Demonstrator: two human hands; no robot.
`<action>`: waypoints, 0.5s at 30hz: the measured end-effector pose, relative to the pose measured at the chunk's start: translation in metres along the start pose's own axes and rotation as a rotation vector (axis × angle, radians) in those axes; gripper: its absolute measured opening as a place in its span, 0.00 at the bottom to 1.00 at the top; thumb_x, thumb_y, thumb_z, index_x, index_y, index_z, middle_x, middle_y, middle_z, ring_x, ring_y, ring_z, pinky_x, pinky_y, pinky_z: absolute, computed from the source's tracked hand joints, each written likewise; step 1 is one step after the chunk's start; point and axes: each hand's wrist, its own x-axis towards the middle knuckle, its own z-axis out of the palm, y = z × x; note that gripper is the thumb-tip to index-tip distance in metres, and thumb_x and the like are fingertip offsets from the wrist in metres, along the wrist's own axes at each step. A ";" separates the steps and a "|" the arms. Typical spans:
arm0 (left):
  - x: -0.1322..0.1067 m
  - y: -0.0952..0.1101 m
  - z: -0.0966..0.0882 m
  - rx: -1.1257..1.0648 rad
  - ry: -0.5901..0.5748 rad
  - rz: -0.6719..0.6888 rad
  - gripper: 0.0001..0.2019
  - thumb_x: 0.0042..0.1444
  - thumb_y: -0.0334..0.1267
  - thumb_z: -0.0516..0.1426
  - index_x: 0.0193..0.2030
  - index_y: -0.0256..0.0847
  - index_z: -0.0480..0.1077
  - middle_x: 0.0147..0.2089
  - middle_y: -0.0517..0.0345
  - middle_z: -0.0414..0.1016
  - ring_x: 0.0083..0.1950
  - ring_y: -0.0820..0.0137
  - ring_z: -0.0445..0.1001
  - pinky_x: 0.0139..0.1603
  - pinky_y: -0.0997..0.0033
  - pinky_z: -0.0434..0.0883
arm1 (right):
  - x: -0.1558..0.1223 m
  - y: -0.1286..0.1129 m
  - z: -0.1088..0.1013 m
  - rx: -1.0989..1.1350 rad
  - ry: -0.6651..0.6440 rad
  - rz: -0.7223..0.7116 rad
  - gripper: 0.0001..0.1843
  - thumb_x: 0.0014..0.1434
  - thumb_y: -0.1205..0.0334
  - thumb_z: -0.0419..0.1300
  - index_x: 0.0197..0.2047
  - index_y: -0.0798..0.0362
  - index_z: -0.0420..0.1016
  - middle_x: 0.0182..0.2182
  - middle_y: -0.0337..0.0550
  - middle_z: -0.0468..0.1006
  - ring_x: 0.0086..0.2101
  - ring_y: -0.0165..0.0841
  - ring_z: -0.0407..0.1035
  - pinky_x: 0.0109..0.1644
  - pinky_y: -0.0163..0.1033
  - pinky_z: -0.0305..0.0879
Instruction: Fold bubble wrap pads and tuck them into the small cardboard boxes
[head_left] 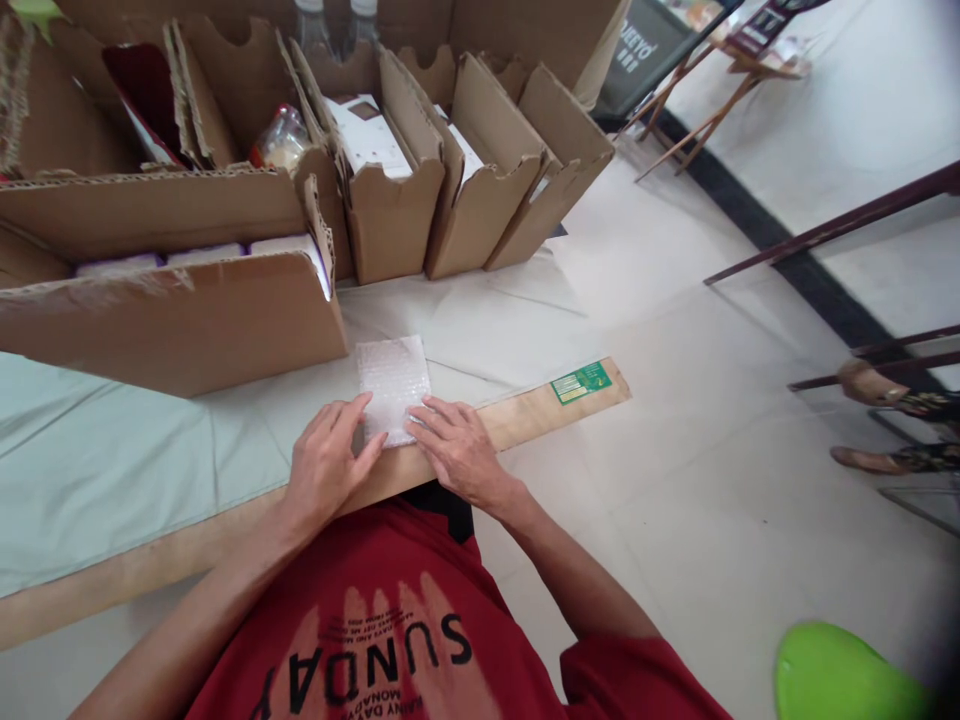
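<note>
A small sheet of bubble wrap [393,380] lies flat on the pale cloth-covered table [112,450], near its wooden front edge. My left hand [328,462] rests on the sheet's near left corner, fingers stretched out and flat. My right hand [459,447] presses the near right corner, fingers also spread flat. Neither hand grips anything.
Several open cardboard boxes [390,200] stand at the back of the table, holding white cartons, a plastic jar [282,140] and bottles. A long box [172,320] lies left of the sheet. Another person's feet [885,400] show at the right by dark metal legs. A green stool [847,675] is at lower right.
</note>
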 end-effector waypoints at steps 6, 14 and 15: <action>-0.014 0.004 0.000 0.036 -0.002 0.309 0.11 0.67 0.31 0.56 0.53 0.41 0.75 0.47 0.48 0.83 0.50 0.59 0.77 0.49 0.59 0.71 | 0.006 0.004 0.001 0.163 0.078 0.020 0.16 0.72 0.69 0.52 0.55 0.52 0.78 0.50 0.47 0.84 0.53 0.40 0.74 0.56 0.48 0.63; 0.009 -0.012 0.012 0.004 -0.005 0.026 0.13 0.64 0.35 0.55 0.52 0.41 0.77 0.38 0.54 0.83 0.35 0.64 0.78 0.42 0.63 0.73 | 0.009 0.001 -0.009 0.046 0.216 0.117 0.13 0.72 0.61 0.57 0.56 0.50 0.77 0.54 0.50 0.81 0.54 0.42 0.72 0.58 0.50 0.62; 0.011 -0.013 0.012 0.009 0.001 0.016 0.13 0.65 0.35 0.55 0.52 0.40 0.77 0.39 0.52 0.83 0.37 0.63 0.78 0.44 0.62 0.73 | 0.010 0.002 -0.008 0.023 0.184 0.072 0.13 0.72 0.62 0.57 0.56 0.50 0.77 0.54 0.50 0.81 0.55 0.43 0.71 0.58 0.50 0.61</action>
